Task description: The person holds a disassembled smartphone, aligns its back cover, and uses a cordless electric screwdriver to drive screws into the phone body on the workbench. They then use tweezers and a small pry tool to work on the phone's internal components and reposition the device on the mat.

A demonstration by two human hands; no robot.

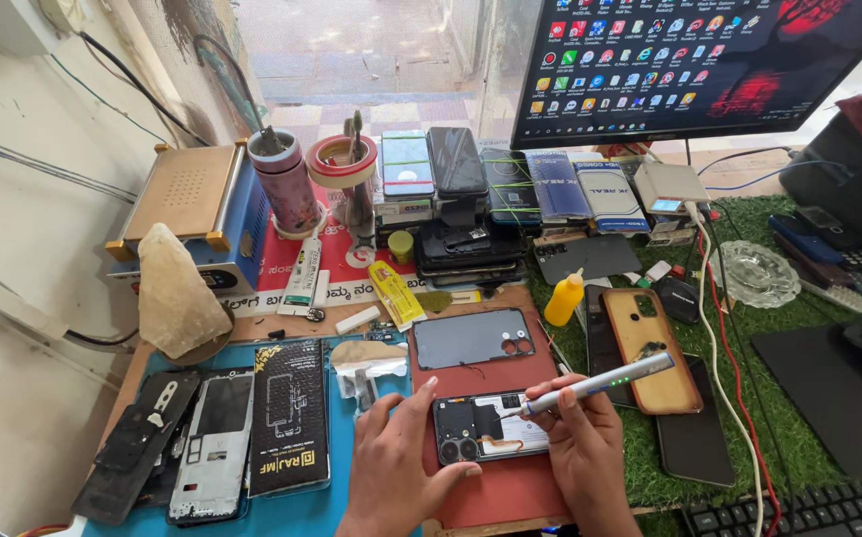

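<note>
An opened phone (491, 426) lies on a reddish mat (511, 489), its back removed and its inner parts showing. My left hand (391, 465) rests against the phone's left end and steadies it. My right hand (582, 446) grips a white electric screwdriver (600, 384) with green lights on its body. The screwdriver's tip touches the phone's upper right area. Just beyond the phone lies its grey back cover (473, 338).
Phone frames and a black package (290, 416) lie on the blue mat at left. A tan phone case (650, 363), a yellow bottle (564, 298) and a glass ashtray (755, 274) sit on green turf. Behind stand stacked phones, a tape roll, a monitor (699, 60); a keyboard (799, 512) sits front right.
</note>
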